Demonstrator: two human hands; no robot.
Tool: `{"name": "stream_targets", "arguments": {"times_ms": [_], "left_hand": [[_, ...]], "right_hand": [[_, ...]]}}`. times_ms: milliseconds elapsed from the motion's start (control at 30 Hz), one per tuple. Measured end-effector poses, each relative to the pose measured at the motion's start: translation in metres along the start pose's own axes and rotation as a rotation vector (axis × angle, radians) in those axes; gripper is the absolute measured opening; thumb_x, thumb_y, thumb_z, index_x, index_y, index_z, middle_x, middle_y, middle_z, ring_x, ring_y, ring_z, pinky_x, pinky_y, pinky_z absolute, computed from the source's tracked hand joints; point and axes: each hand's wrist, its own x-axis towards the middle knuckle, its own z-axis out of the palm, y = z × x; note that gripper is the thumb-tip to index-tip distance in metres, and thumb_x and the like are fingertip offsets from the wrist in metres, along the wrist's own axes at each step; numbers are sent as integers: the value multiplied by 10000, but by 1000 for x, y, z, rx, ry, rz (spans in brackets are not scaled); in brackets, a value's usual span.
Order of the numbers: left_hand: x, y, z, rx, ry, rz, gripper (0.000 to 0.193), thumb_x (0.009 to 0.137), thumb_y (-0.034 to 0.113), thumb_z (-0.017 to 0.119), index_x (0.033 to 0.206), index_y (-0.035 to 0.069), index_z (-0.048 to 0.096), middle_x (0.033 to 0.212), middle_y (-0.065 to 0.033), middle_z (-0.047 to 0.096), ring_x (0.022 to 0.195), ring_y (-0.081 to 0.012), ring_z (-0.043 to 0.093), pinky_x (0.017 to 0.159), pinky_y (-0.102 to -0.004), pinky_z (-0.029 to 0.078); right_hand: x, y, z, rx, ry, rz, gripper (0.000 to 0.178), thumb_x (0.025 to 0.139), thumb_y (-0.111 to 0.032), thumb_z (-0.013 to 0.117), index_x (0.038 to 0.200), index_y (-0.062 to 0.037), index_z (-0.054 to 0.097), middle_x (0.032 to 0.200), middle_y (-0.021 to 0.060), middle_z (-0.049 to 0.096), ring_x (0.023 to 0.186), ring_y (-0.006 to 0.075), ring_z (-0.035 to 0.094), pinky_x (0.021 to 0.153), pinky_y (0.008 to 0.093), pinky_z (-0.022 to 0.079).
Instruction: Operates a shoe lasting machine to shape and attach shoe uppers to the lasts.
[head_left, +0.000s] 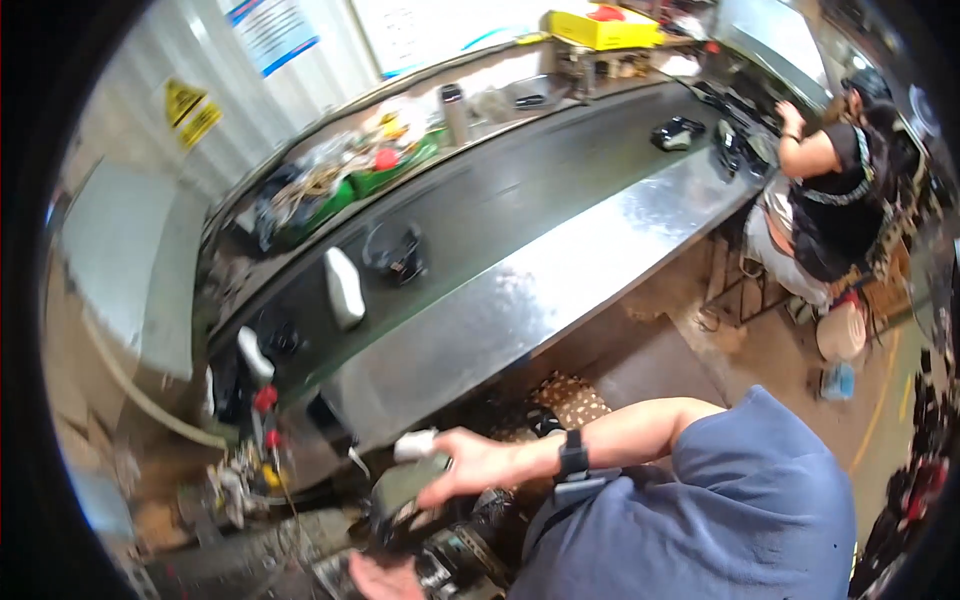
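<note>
My right hand [468, 466], with a dark watch on its wrist, is closed on a dark olive shoe-like piece [415, 486]. A white block [415, 445] shows at the piece's upper end, beside my fingers. Lower down, close to the picture's bottom edge, is my left hand [385, 577]. It is just below the shoe-like piece and blurred, so its fingers do not show clearly. Dark machinery [455, 565] lies under and beside both hands. White foot-shaped forms [345, 288] lie on the dark conveyor belt [480, 215] beyond me.
A shiny metal ledge [520, 300] runs along the belt's near side. Black shoes [678, 133] lie at its far end, where a co-worker [840, 180] sits. Red-handled tools [268, 420] stand at the left. A green bin [375, 175] of scraps sits behind the belt.
</note>
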Motion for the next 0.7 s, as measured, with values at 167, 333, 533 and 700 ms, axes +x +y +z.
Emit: {"name": "stream_targets", "arguments": {"times_ms": [167,333,533,700], "left_hand": [[71,-78,70,447,-206,162,406,944,33,585,1333,-73,535,1278,-265,599,1218,-368,573,1068,-453,474],[146,-112,72,657,-383,380,285,871,-6,700,1142,-84,664,1189,-244,662,1092,-328,665,946,-369,556],[175,-84,138,622,-280,75,456,798,-75,733,1234,-83,600,1219,-229,646,1088,-323,642,943,-377,547],[221,-66,219,762,-399,56,485,814,-64,728,1272,-49,569,1209,-180,629,1074,-294,625,891,-388,552]], "right_hand": [[18,19,-252,186,807,220,471,730,-208,834,1144,-53,673,1056,90,691,975,207,619,872,322,496],[52,-12,-502,545,1249,-56,267,856,-286,754,1008,-90,654,896,87,679,869,209,648,694,421,529],[94,5,-441,-558,1189,-63,209,889,-196,649,972,-5,628,777,147,635,760,226,636,646,417,496],[108,78,-262,-1544,-113,-239,266,957,-283,527,999,-61,669,1028,172,673,1055,380,609,970,558,432]]}}
